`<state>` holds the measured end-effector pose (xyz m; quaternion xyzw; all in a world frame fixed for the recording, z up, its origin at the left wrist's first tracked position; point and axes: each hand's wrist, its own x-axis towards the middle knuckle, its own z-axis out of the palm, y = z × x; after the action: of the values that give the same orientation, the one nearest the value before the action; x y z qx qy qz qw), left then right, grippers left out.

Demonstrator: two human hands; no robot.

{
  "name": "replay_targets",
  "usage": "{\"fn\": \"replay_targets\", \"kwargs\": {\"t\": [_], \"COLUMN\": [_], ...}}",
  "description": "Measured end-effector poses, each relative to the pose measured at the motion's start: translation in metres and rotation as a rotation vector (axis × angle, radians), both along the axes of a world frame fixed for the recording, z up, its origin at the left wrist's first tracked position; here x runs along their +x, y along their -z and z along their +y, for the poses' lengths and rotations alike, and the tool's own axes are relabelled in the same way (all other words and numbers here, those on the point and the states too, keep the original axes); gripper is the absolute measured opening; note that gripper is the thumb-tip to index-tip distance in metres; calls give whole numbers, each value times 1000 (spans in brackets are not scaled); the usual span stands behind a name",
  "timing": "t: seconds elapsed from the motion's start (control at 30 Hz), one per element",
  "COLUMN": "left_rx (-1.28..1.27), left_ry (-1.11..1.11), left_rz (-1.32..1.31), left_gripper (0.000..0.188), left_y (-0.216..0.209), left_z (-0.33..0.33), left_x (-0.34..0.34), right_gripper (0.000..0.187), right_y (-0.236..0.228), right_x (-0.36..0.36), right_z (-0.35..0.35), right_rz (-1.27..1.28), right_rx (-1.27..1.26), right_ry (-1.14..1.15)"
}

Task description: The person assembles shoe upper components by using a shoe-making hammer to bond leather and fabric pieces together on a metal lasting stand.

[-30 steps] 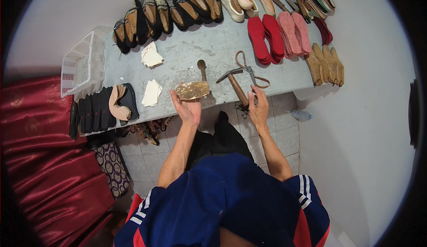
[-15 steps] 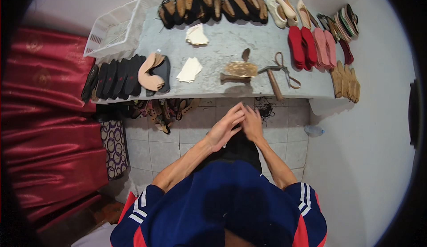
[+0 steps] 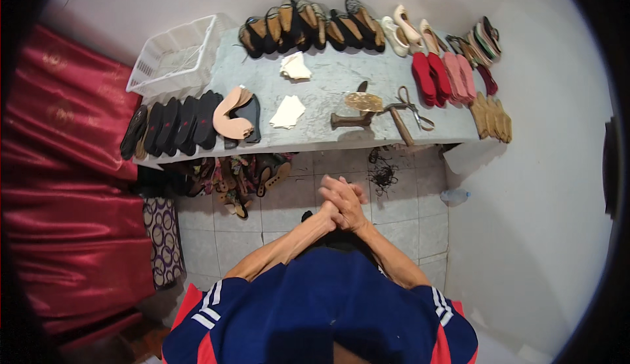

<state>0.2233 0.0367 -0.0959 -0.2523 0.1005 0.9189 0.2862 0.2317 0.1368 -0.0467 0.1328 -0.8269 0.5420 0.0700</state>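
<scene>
Both forearms [image 3: 282, 254] slant inward, the fingers [image 3: 333, 192] folded together.

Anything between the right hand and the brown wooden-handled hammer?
Nothing visible blocks the right hand from the brown wooden-handled hammer, whose handle end reaches the pale grey table's front edge. Tangled thin black strips lie lower, on the tiled floor. The hand is touching the left hand, though.

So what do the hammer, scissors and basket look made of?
Hammer: handle probably wood, by its matte brown; dark, slim head likely metal. Scissors: seemingly metal, by grey glint; brown loops unclear. Basket: probably smooth plastic, by uniform white, slotted walls.
</scene>
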Motion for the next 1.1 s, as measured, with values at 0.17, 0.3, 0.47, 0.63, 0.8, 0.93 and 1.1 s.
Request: {"fn": "replay_targets", "kwargs": {"t": [0.17,0.3,0.47,0.63,0.8,0.93,1.1], "left_rx": [-445,-1138,-1847,-2049,-2211,-2241,-2244], "left_ry": [500,189,-22,-196,109,252,339], "left_rz": [699,1729,1643,834,703,693,792], "left_gripper": [61,56,47,18,35,47,67], "left_y": [-151,-97,-27,24,51,79,73], "left_z": [-8,20,-11,-62,-108,-123,-113], "left_x": [-34,-51,-98,-204,-275,-305,-324], "right_gripper": [81,100,97,50,42,50,59], "right_y": [25,25,-95,-1,101,86,86], "right_x": [-27,-35,-76,-172,-216,-219,-226], "right_z": [73,57,71,208,252,242,243], "right_rz": [-350,-632,-558,-313,-259,-388,-277], "right_rx": [-99,-1144,-1347,-544,516,637,543], "right_ry": [357,176,133,652,534,444,569]}}
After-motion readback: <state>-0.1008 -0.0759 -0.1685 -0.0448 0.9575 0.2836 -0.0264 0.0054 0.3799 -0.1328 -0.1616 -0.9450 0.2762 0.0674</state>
